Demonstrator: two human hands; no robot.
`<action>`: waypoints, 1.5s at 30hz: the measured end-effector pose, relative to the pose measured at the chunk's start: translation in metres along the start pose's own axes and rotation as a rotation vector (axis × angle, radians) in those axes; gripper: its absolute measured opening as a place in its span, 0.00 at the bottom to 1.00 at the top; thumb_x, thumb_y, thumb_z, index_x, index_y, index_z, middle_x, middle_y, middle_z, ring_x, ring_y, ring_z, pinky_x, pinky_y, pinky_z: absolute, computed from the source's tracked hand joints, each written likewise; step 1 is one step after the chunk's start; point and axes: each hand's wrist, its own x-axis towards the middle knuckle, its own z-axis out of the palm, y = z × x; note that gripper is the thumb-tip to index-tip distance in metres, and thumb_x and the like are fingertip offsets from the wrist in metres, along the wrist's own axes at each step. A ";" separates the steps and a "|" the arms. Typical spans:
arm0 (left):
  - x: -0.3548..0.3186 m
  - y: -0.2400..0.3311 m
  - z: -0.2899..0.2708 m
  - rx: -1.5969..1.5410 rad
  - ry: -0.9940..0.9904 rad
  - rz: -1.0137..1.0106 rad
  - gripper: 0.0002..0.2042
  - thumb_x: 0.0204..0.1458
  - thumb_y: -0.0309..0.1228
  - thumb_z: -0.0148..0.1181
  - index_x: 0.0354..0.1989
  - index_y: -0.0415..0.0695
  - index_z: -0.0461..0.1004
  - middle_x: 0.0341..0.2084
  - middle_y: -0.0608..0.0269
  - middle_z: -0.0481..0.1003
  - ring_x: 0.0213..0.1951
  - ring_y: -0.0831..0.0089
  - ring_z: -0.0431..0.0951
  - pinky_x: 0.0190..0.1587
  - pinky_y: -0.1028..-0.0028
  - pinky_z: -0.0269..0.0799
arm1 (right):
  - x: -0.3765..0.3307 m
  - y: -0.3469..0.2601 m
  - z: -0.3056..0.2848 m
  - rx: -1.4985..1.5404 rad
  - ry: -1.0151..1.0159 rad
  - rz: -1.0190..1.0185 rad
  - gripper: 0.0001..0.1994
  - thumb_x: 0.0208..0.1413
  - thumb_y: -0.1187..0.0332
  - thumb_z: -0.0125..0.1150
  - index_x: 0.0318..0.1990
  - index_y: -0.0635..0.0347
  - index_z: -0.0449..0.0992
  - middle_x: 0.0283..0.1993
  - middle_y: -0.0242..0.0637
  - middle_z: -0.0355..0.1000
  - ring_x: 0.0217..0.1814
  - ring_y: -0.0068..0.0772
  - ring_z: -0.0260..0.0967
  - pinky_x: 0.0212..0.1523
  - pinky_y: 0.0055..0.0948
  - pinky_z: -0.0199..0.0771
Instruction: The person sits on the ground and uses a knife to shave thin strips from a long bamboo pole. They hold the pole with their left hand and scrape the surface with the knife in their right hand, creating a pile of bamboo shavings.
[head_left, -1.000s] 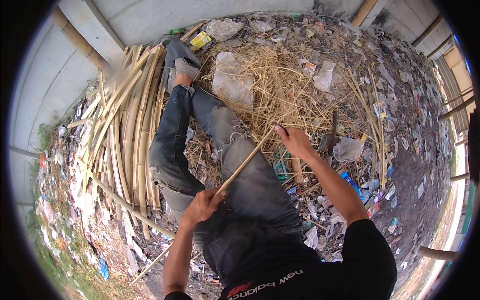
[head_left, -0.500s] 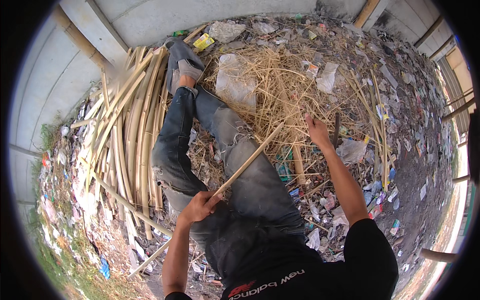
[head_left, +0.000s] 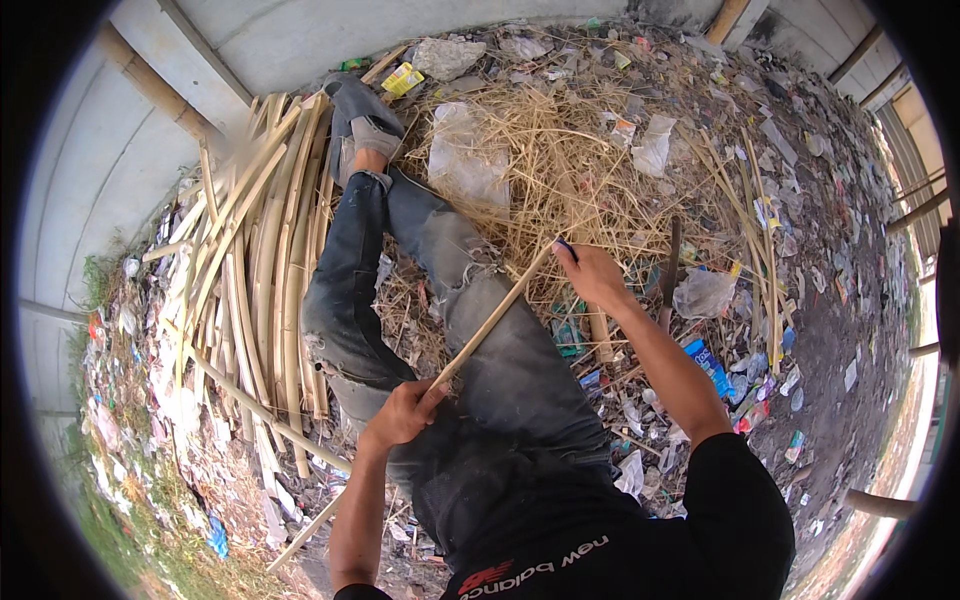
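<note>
My left hand (head_left: 403,412) is closed round a pale bamboo strip (head_left: 490,322), over my lap. The strip slants up to the right across my thigh. A similar length emerges beyond my left forearm at the lower left, seemingly the same strip. At the strip's far end, my right hand (head_left: 592,274) has its fingers closed, with a small dark blue thing (head_left: 567,247) showing at the thumb. What it is, and how far the fingers grip the strip, I cannot make out. A dark, narrow, blade-like piece (head_left: 673,265) stands beyond my right wrist.
Many split bamboo lengths (head_left: 270,250) lie piled at the left, beside my leg. Thin shavings (head_left: 560,170) cover the ground ahead, with a round pole (head_left: 599,335) among them. More strips (head_left: 760,250) lie at right amid plastic litter. A concrete wall (head_left: 320,40) closes the far side.
My right hand has come left and inward to the strip's far end, its fingers now closed. The strip has shifted slightly; my left hand keeps its hold. A blue wrapper now shows beside my right forearm.
</note>
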 end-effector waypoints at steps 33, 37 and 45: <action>-0.006 0.002 -0.004 -0.010 0.005 0.007 0.23 0.71 0.45 0.55 0.47 0.31 0.81 0.18 0.58 0.73 0.23 0.73 0.76 0.31 0.66 0.73 | -0.023 -0.021 0.013 0.139 0.113 0.053 0.25 0.76 0.48 0.47 0.44 0.63 0.81 0.29 0.56 0.76 0.32 0.66 0.74 0.36 0.55 0.73; -0.004 -0.002 -0.002 -0.016 -0.002 -0.008 0.24 0.71 0.46 0.54 0.44 0.32 0.80 0.17 0.60 0.73 0.22 0.73 0.75 0.30 0.66 0.71 | -0.031 -0.030 0.030 0.127 0.154 -0.021 0.24 0.75 0.49 0.48 0.47 0.61 0.82 0.31 0.57 0.78 0.36 0.66 0.76 0.37 0.56 0.75; 0.003 -0.002 0.000 -0.031 -0.013 0.025 0.27 0.71 0.52 0.53 0.32 0.36 0.78 0.16 0.65 0.73 0.17 0.76 0.73 0.22 0.70 0.68 | -0.026 -0.019 0.033 0.260 0.134 0.132 0.26 0.76 0.48 0.47 0.41 0.64 0.80 0.30 0.56 0.76 0.34 0.63 0.74 0.37 0.54 0.71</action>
